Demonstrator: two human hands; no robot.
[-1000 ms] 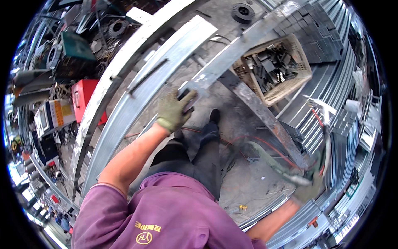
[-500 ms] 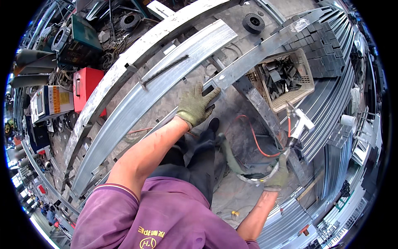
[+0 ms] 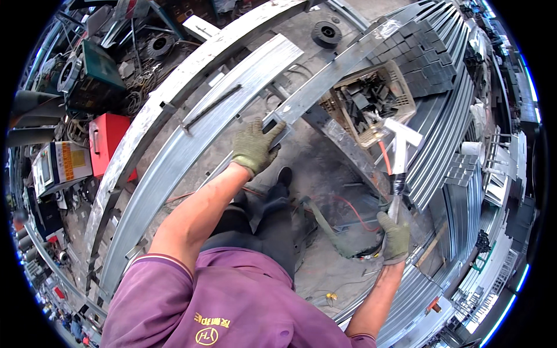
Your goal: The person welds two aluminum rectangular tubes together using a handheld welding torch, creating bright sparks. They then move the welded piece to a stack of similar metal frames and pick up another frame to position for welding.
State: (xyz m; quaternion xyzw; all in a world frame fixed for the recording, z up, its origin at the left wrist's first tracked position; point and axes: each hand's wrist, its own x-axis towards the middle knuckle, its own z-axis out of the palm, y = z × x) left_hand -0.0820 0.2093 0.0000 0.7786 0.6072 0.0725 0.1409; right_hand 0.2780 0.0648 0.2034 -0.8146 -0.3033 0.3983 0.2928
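Observation:
My left hand [image 3: 254, 146], in an olive work glove, grips a narrow metal tube [image 3: 285, 137]. The fingers lie along one side and the thumb along the other, where the tube meets a flat grey bar [image 3: 325, 81]. On the right, my gloved right hand [image 3: 395, 238] is closed around the lower handle of a hammer [image 3: 400, 152]. Its pale T-shaped head points up and away, and black tape wraps part of the handle. A green-sleeved cable [image 3: 326, 227] hangs just left of this hand; whether the hand also holds it I cannot tell.
A plastic crate [image 3: 409, 116] of small metal pieces stands beyond the hammer, beside stacked tubes [image 3: 426, 75]. A wide steel channel [image 3: 174, 156] carries a thin rod [image 3: 212, 108] on my left. A red box [image 3: 110, 144] and a wire spool [image 3: 326, 35] lie farther off.
The hammer has swung more upright, with its head still raised, and my right hand has turned with it. The view has shifted slightly; my left hand stays at the tube.

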